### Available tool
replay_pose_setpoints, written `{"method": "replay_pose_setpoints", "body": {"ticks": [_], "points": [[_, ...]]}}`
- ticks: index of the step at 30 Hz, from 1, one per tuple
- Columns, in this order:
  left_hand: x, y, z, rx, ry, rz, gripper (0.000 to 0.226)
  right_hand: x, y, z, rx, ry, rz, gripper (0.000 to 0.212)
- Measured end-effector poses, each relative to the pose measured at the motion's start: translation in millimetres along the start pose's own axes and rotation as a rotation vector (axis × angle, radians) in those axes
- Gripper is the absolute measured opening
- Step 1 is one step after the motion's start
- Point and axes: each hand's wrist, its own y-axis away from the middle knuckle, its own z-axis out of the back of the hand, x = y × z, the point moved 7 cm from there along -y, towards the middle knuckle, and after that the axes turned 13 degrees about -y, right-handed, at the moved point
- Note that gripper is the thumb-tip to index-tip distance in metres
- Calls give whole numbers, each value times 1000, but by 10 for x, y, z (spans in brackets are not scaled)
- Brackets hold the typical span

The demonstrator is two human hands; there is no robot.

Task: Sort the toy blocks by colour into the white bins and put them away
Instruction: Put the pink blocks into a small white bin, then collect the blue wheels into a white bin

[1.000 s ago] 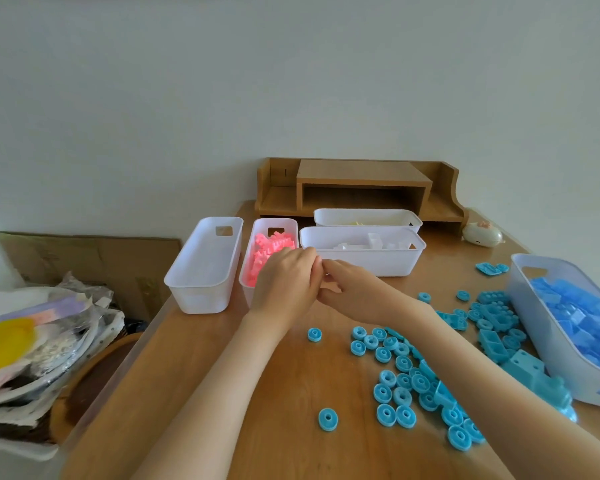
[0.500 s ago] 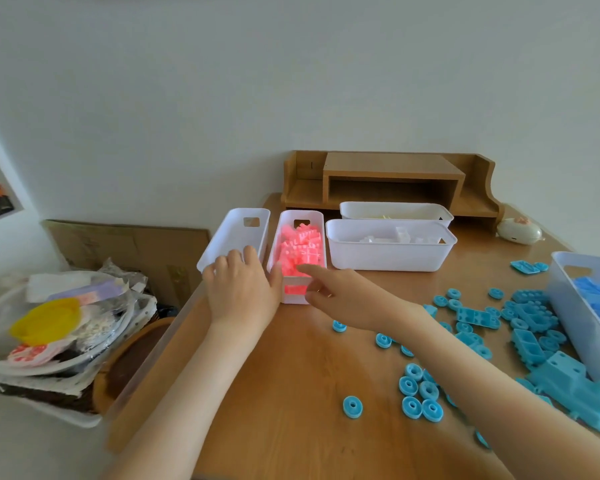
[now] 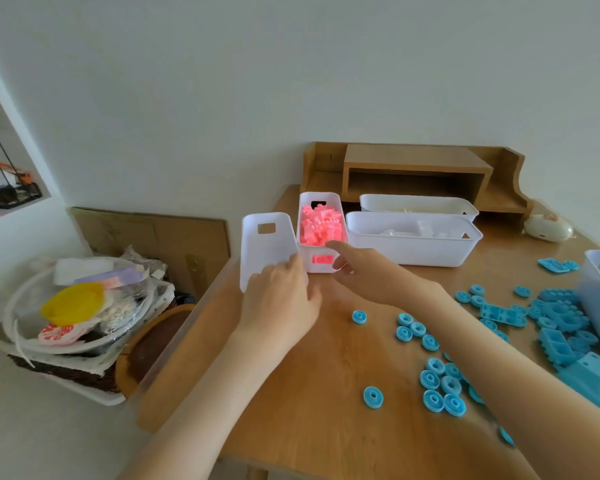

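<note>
Empty bin: at the table's left edge, just beside the pink bin; your left hand covers its near end.
Left fingers: close together against the bin (whether they curl round its rim, you cannot tell).
Pink blocks: heaped in the pink bin.
Right hand: forefinger stretched to the pink bin's near rim, other fingers loosely bent, holding nothing.
Blue wheels: scattered on the table to your right.
</note>
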Motion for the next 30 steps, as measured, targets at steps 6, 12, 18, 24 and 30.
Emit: {"method": "replay_pose_setpoints", "body": {"ticks": [6, 12, 18, 24, 30], "points": [[-652, 195, 71, 48, 231, -319, 73, -162, 501, 83, 75, 70, -11, 40], [-961, 639, -416, 550, 72, -510, 107, -552, 1192, 572, 58, 91, -163, 43], [-1085, 528, -702, 462, -87, -494, 97, -893, 1759, 640, 51, 77, -306, 69], [-1334, 358, -753, 375, -19, -384, 87, -1044, 1903, 367, 76, 206, -274, 83], [-1412, 328, -606, 153, 12, -391, 56, -1107, 1762, 353, -84, 246, -195, 61]]}}
